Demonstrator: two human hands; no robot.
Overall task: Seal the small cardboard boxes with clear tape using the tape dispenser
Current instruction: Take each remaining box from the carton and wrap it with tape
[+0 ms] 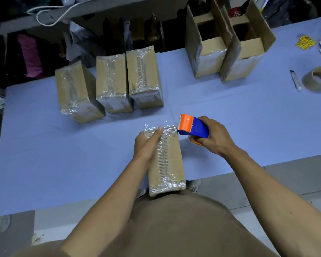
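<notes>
Cardboard box [166,160] sits lengthwise at the near edge of the blue worktop [44,145], near end against the person's torso. Clear tape runs down its top seam and wraps both ends. Left hand [146,143] grips the box's far-left corner, thumb laid flat along the top. Right hand [213,138] is wrapped round the blue-and-orange tape dispenser [192,127]; the dispenser's orange head touches the box's far-right corner. Loose tape edge sticks up at the far end of the box.

Three taped boxes [111,84] stand side by side further back on the left. Two open boxes [228,45], flaps up, stand back right. Tape roll [316,79] lies near the right edge, a small cutter-like item [296,81] just beside it. Yellow labels [305,42] at far right.
</notes>
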